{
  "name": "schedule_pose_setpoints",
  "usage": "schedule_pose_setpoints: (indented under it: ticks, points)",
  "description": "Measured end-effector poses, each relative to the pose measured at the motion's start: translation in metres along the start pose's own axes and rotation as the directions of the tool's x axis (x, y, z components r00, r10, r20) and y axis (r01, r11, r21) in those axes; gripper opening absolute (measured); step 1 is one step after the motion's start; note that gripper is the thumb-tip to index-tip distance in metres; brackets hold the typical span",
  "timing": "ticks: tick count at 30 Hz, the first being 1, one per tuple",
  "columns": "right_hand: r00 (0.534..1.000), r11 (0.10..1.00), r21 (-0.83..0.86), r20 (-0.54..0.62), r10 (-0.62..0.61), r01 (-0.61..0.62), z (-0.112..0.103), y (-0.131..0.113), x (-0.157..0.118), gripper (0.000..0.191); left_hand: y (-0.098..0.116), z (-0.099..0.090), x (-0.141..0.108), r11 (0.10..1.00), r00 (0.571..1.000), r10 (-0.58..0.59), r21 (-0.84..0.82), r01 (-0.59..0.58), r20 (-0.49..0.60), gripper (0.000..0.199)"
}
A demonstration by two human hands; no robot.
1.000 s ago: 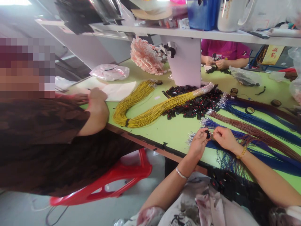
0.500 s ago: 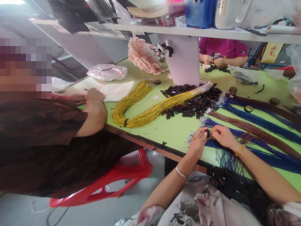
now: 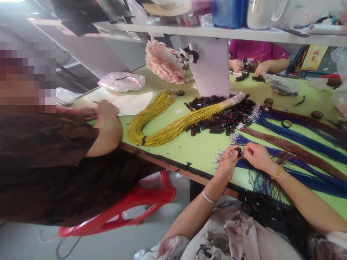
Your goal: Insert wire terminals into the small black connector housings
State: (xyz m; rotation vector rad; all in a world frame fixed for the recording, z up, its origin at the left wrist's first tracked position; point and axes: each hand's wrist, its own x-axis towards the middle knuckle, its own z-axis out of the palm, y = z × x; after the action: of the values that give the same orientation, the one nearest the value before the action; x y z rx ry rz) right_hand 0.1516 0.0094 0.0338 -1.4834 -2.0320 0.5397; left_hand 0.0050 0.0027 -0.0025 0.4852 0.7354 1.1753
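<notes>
Between my fingertips, over the front edge of the table, is a small black plastic connector housing (image 3: 239,152). My left hand (image 3: 228,161) is closed on it. Just to its right my right hand (image 3: 256,156) is pinched close against the housing; a wire may be in those fingers, too small to make out. Blue wires (image 3: 245,165) with silvery terminal ends run under and behind both hands. A bundle of brown wires (image 3: 271,144) lies beyond them. Thin loose wires (image 3: 264,184) hang over the edge below my right wrist.
Past my hands are a pile of black connector housings (image 3: 217,121) and a bent bundle of yellow wires (image 3: 162,137). Black housings (image 3: 271,213) also lie at my lap. A co-worker (image 3: 48,162) sits at left by a red stool (image 3: 121,213); another person (image 3: 258,54) works opposite under a shelf (image 3: 189,31).
My hands stay together at the black housing with barely any shift. The person opposite has moved their hands apart. The view has tilted slightly.
</notes>
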Motion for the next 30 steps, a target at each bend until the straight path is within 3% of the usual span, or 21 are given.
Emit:
schedule_pose_setpoints:
  ticks: [9,14,21,30]
  points:
    - [0.997,0.979,0.192,0.021,0.071,-0.073,0.006,0.006,0.000,0.015,-0.008,0.001,-0.004,0.988,0.996,0.079,0.136,-0.075,-0.031,0.032]
    - [0.981,0.937,0.295,0.109,0.161,-0.186,0.007,0.011,0.002,0.024,-0.006,0.003,-0.003,0.997,0.998,0.040,0.073,-0.037,-0.042,0.030]
    - [0.997,0.991,0.111,0.017,0.070,-0.072,0.000,0.004,-0.001,0.018,-0.003,0.000,0.001,0.999,0.999,0.028,0.020,-0.027,-0.035,0.027]
    - [0.997,0.994,0.084,0.011,0.070,-0.071,0.004,0.002,-0.002,0.018,-0.004,-0.003,0.002,1.000,1.000,0.004,0.011,-0.003,-0.030,0.025]
